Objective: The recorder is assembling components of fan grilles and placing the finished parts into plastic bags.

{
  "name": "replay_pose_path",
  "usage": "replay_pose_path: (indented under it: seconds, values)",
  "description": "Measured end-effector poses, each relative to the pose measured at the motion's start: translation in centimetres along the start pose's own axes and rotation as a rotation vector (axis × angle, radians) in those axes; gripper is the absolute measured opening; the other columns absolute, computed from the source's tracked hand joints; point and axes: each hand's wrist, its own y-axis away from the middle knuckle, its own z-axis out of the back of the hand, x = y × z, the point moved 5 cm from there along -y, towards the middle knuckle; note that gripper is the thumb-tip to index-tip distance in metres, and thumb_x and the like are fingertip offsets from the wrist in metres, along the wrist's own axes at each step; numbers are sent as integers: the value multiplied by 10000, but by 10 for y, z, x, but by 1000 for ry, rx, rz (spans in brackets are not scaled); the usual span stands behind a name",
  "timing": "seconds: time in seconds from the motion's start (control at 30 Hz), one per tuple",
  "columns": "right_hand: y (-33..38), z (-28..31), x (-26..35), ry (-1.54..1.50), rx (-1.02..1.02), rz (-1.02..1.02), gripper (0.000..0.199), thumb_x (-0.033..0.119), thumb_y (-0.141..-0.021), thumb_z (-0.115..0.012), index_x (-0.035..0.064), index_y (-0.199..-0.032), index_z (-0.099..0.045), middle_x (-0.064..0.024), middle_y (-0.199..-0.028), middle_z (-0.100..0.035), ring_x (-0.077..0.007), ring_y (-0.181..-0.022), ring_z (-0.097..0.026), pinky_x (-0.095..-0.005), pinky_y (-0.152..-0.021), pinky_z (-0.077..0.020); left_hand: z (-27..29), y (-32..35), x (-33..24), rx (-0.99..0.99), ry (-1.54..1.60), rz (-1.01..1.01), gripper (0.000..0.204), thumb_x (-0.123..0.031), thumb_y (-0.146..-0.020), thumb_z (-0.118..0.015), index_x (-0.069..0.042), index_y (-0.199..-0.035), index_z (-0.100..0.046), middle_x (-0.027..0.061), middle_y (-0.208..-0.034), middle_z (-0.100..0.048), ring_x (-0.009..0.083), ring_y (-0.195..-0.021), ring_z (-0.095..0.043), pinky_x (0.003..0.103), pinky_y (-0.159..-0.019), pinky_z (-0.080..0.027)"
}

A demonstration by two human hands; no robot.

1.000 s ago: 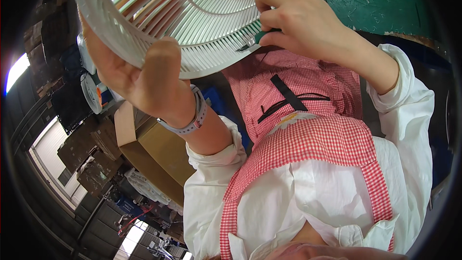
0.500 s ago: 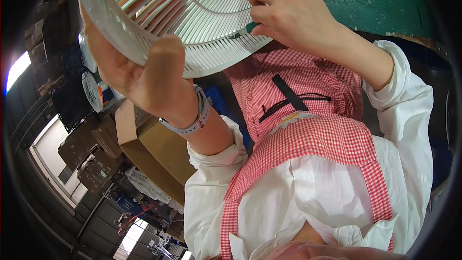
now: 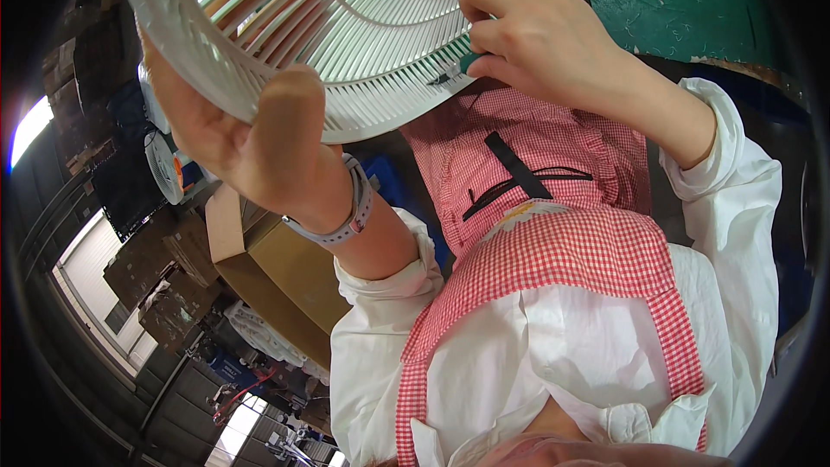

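A round white plastic fan grille (image 3: 372, 108) with many thin ribs is tilted up at the top of the view. My left hand (image 3: 259, 134) grips its outer rim, thumb on the near side and fingers behind the ribs, partly showing through them. My right hand (image 3: 549, 41) is closed over the grille's right side. Between its fingers is a small green-handled tool (image 3: 469, 61), mostly hidden. A thin dark tip (image 3: 444, 79) points from it to the ribs near the lower rim; the tool's exact kind cannot be made out.
A green work surface (image 3: 683, 13) with white plastic shavings lies beyond my right hand. Below my left forearm stands an open cardboard box (image 3: 285, 264). Stacked cartons (image 3: 164, 264) and another round white fan part (image 3: 162, 164) are at the left.
My right hand and the green-handled tool have shifted slightly right and down along the rim. The grille and my left hand have moved slightly left, with the grip unchanged.
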Motion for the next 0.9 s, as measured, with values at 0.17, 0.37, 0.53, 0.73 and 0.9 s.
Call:
replay_pose_path:
  seconds: [0.17,0.37,0.53,0.73,0.9]
  values:
    - [-9,4,-2,4,87,80,191,207,-701,-728,44,-695,-628,-69,-919,-539,-246,-916,-530,-325,-664,-510,5,2,8,3,9,116,133,-76,-834,-631,54,-818,-657,347,-1296,-519,464,-1077,-633,486,-844,-596]
    - [-13,3,-5,-16,19,74,198,211,-690,-734,45,-696,-627,-66,-904,-538,-240,-893,-533,-323,-651,-511,6,0,1,42,2,33,122,-87,-820,-664,35,-815,-653,336,-1299,-521,459,-1102,-623,488,-879,-579]
    - [-11,3,-5,47,-58,137,206,199,-670,-738,47,-741,-618,-61,-926,-538,-246,-887,-536,-318,-649,-513,0,-2,-8,77,0,-55,123,-95,-793,-704,13,-779,-646,342,-1306,-519,478,-1127,-603,512,-898,-563]
    - [-5,11,-8,-50,-98,115,227,216,-652,-745,44,-730,-619,-63,-914,-531,-247,-877,-524,-322,-663,-506,7,-2,-6,42,-119,-250,146,-132,-749,-749,-28,-741,-647,352,-1286,-542,487,-1180,-568,548,-909,-546]
    - [2,-2,-7,3,7,22,235,222,-660,-813,45,-700,-664,-17,-917,-550,-191,-934,-560,-311,-699,-530,-3,-2,-2,9,-73,-223,126,-109,-762,-719,-9,-732,-648,332,-1279,-554,454,-1140,-604,511,-860,-575]
